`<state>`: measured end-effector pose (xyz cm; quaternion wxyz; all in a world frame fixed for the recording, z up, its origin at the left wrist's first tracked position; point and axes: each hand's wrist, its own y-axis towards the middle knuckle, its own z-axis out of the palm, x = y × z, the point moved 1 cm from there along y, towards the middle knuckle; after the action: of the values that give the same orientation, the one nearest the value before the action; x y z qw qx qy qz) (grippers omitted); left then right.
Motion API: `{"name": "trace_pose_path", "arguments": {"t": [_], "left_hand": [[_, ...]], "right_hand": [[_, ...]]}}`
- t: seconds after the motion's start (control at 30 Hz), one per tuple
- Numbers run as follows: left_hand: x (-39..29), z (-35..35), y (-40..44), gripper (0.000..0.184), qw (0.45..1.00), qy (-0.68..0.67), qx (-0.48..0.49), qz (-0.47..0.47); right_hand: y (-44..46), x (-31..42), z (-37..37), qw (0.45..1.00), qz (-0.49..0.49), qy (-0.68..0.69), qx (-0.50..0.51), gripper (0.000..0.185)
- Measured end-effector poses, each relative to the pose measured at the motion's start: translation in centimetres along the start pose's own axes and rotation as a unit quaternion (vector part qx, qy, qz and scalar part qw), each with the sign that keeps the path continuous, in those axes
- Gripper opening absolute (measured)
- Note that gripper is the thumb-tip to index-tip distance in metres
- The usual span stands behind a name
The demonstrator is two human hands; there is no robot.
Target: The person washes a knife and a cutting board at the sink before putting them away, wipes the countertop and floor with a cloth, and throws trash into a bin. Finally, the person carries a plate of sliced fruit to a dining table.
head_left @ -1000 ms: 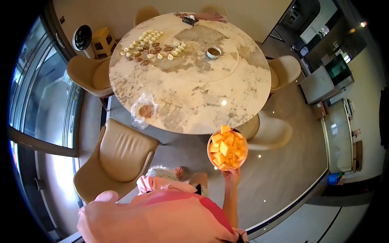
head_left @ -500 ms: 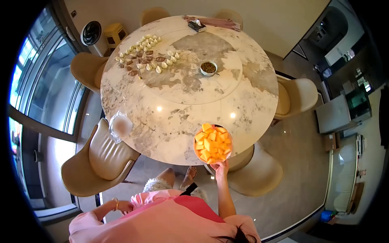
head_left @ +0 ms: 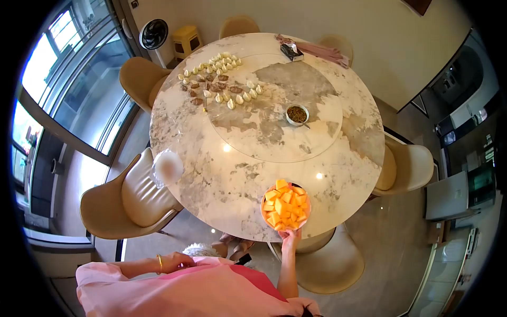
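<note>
My right hand [head_left: 290,236] grips the near rim of a round bowl [head_left: 264,211] heaped with orange fruit cubes [head_left: 285,205], over the table's front edge. Whether the bowl touches the table [head_left: 248,185] I cannot tell. At my waist, my left hand [head_left: 177,261] lies near the pink shirt, a gold bangle on its wrist; its fingers are partly hidden. Clear plastic wrap with something round and pale [head_left: 168,167] lies at the table's left edge. Farther back stands a small bowl of dark filling [head_left: 297,114] with a utensil in it.
Several pale dumpling-like pieces [head_left: 246,96] and brown pieces [head_left: 216,87] lie at the back left of the table. A tissue box [head_left: 291,52] and pink cloth [head_left: 325,53] are at the back. Chairs surround it, one at left [head_left: 132,198] and one close at front right [head_left: 330,264].
The fruit bowl, held by my right hand, has come over the table's front edge. My left hand has come into view at my waist. The whole view has shifted.
</note>
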<state>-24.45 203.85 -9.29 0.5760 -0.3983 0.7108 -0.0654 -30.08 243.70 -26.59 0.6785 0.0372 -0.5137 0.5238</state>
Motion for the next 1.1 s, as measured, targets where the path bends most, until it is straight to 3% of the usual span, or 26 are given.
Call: {"name": "trace_pose_path", "arguments": {"t": [0.17, 0.23, 0.43, 0.5, 0.57, 0.67, 0.8, 0.87, 0.93, 0.97, 1.03, 1.07, 1.1], "left_hand": [[0.0, -3.3, -1.0, 0.030, 0.996, -0.019, 0.063, -0.067], [0.8, -4.5, -1.4, 0.031, 0.993, -0.017, 0.106, -0.057], [1.1, -5.8, 1.2, 0.031, 0.980, 0.037, 0.193, -0.030], [0.1, -6.2, 2.7, 0.030, 0.972, 0.084, 0.221, -0.004], [-1.2, -6.2, 4.2, 0.028, 0.958, 0.150, 0.242, 0.006], [-2.5, -5.3, 7.3, 0.027, 0.938, 0.174, 0.300, 0.023], [-6.3, -2.7, 10.8, 0.026, 0.899, 0.215, 0.376, 0.053], [-9.0, -0.7, 13.0, 0.026, 0.877, 0.258, 0.400, 0.064], [-11.6, 3.0, 14.9, 0.026, 0.844, 0.285, 0.449, 0.063], [-12.8, 5.5, 16.2, 0.026, 0.832, 0.302, 0.460, 0.077], [-15.1, 10.9, 17.9, 0.027, 0.794, 0.310, 0.513, 0.099], [-17.2, 14.0, 18.4, 0.026, 0.765, 0.331, 0.543, 0.104], [-19.4, 17.3, 18.7, 0.026, 0.749, 0.347, 0.554, 0.105]], "right_hand": [[0.6, -1.3, -0.4, 1.000, -0.010, 0.026, -0.010, 0.065], [0.4, -1.7, -0.4, 0.999, 0.030, 0.024, -0.017, 0.061], [-1.1, -1.0, -0.1, 1.000, -0.002, -0.002, 0.022, 0.058], [-3.1, 0.9, 0.2, 0.990, 0.080, -0.113, 0.011, 0.060], [-4.8, 0.9, -3.0, 0.989, 0.054, -0.137, -0.005, 0.056], [-10.1, 1.1, -9.3, 0.974, -0.045, -0.215, 0.053, 0.037], [-22.9, -1.1, -18.2, 0.975, -0.045, -0.197, -0.093, 0.032], [-28.8, -6.0, -25.1, 0.958, 0.018, -0.231, -0.167, 0.028], [-35.4, -6.0, -27.5, 0.915, 0.135, -0.285, -0.250, 0.021], [-37.5, -5.1, -29.1, 0.916, 0.124, -0.271, -0.271, 0.021], [-42.2, -2.4, -32.7, 0.926, -0.082, -0.052, -0.365, 0.017], [-44.9, 0.3, -34.8, 0.874, -0.213, -0.121, -0.420, 0.017], [-48.0, 5.1, -34.8, 0.778, -0.267, -0.163, -0.545, 0.017]]}}
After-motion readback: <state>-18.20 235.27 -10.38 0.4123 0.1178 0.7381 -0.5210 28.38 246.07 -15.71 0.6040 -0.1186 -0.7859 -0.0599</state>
